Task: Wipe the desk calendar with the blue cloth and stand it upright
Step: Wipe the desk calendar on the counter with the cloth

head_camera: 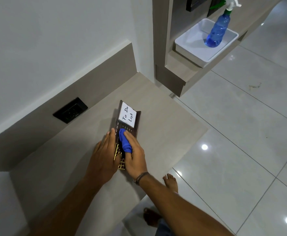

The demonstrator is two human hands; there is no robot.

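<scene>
The dark brown desk calendar (134,124) lies flat on the beige counter (165,126), with a white "To Do List" pad at its far end and gold grid markings near me. My right hand (135,154) is closed around the bunched blue cloth (125,142) and presses it on the calendar's middle. Along the calendar's left edge rests my left hand (105,150), fingers flat and together, holding the calendar down. My hands hide much of the calendar's near half.
A black wall socket (70,109) sits in the counter's back panel. On a shelf at the upper right, a white tray (190,46) holds a blue spray bottle (218,29). Glossy floor tiles lie right of the counter edge, with bare feet (170,182) below.
</scene>
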